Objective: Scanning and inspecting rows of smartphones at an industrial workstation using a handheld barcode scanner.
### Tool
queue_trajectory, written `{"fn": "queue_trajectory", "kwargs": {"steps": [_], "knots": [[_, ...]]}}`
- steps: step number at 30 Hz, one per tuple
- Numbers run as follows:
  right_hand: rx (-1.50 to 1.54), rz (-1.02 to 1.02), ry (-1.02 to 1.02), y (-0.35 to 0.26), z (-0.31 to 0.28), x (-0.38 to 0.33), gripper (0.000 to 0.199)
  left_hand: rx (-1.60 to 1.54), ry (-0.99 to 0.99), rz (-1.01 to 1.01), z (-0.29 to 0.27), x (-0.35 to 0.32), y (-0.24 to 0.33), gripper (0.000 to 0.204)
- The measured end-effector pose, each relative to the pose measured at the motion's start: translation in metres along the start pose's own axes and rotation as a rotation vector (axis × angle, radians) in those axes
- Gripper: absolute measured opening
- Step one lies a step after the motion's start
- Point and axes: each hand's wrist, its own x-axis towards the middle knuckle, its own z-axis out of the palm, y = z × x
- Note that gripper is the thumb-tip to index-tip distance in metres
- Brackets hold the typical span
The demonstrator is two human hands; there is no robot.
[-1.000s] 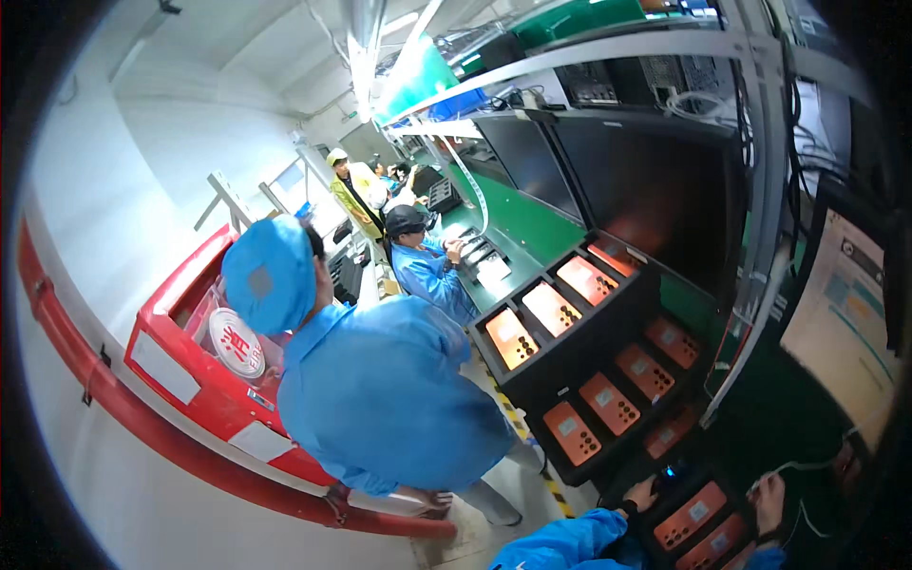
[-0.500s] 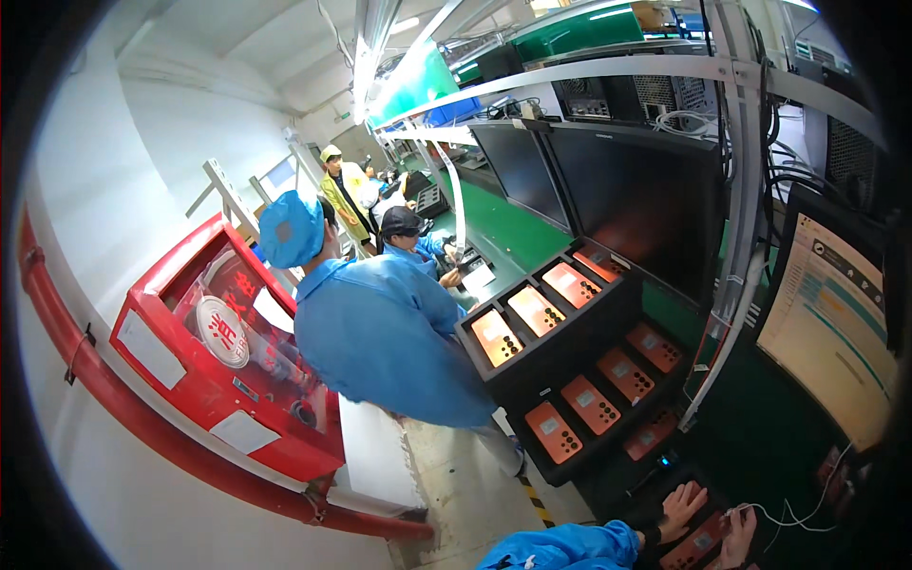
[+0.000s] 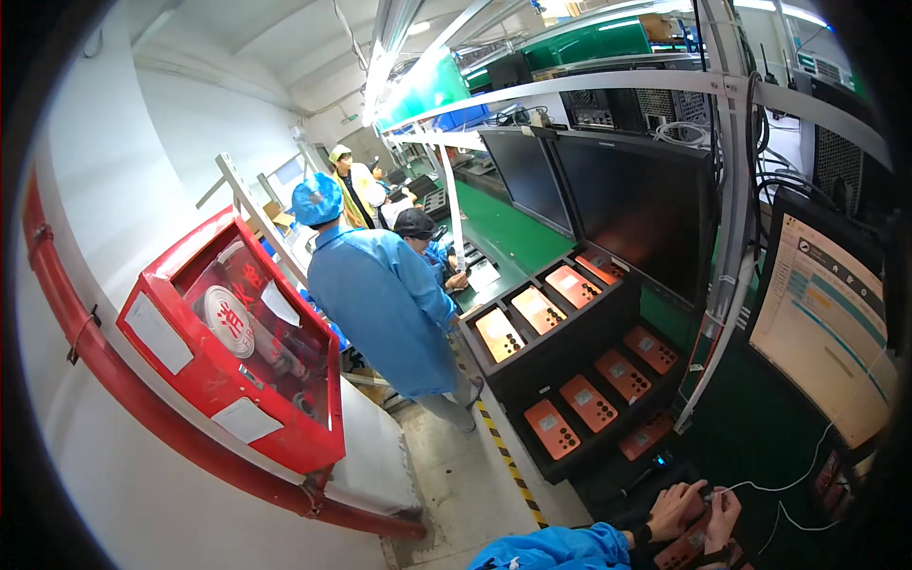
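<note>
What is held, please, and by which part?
The right hand seems to hold the white cable near one end; I cannot tell about the left hand.

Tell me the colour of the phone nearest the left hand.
Reddish orange; the phone shows best in the head view, though partly hidden.

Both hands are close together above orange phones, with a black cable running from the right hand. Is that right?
One thing is off: the cable is white, not black, as the head view shows. The left hand and right hand are close together above orange phones, with that cable running from the right hand.
</note>
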Motion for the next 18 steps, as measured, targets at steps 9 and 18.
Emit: {"fn": "queue_trajectory", "kwargs": {"steps": [9,18], "knots": [[-0.021,-0.083,0.060,-0.032,0.027,-0.021,0.011,-0.146,0.090,0.082,-0.010,-0.016,0.011,0.084],[-0.250,-0.115,-0.100,-0.027,0.010,-0.021,0.009,-0.205,0.084,0.163,-0.010,-0.016,0.007,0.087]]}}
